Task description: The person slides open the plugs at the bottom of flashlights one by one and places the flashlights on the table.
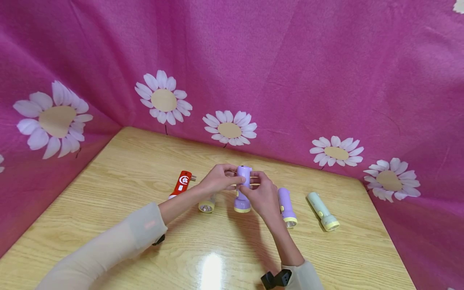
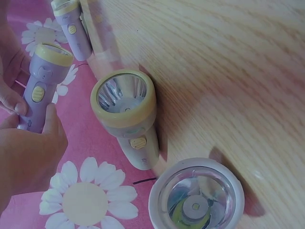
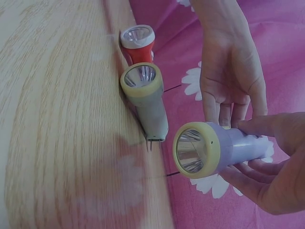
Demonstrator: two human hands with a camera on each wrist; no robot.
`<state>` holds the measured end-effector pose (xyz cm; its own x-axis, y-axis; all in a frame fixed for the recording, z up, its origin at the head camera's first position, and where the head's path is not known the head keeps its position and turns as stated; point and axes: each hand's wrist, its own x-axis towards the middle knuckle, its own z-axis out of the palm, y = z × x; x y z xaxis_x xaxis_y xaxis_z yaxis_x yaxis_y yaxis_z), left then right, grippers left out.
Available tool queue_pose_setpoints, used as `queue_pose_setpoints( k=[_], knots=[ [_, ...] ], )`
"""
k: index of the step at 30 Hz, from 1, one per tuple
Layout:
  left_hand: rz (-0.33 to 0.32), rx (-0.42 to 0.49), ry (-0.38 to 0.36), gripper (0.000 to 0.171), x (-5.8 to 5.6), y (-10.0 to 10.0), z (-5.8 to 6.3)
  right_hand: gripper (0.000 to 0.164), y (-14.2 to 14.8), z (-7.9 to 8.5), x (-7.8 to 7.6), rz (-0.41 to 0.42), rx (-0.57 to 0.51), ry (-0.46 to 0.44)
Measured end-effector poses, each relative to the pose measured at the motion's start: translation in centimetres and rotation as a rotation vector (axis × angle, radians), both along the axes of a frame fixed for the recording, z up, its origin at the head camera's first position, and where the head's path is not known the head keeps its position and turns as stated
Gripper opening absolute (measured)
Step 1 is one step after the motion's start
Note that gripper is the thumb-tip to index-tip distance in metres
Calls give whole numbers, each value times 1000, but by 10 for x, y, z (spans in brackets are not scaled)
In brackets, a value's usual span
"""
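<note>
Holding the purple flashlight (image 1: 242,202) just below the head view's centre, long axis near vertical in the frame, lens end (image 1: 242,210) toward the bottom. Pinching it from frame left with the left grip (image 1: 218,178), from frame right with the right grip (image 1: 264,194), neither nearer.

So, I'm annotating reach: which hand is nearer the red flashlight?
Left. The left hand is a little right of the red flashlight; the right hand is farther right.
</note>
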<state>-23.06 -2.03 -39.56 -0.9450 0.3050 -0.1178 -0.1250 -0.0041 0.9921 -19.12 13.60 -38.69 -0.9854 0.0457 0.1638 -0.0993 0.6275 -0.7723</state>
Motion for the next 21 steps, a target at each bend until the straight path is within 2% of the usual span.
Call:
queue_pose_setpoints(
  k=[13, 21],
  knots=[
    [1, 16, 10, 38, 3, -1, 3, 46, 0, -2, -1, 13, -21, 7],
    [-11, 14, 47, 41, 4, -2, 4, 46, 2, -1, 0, 18, -25, 15]
  ],
)
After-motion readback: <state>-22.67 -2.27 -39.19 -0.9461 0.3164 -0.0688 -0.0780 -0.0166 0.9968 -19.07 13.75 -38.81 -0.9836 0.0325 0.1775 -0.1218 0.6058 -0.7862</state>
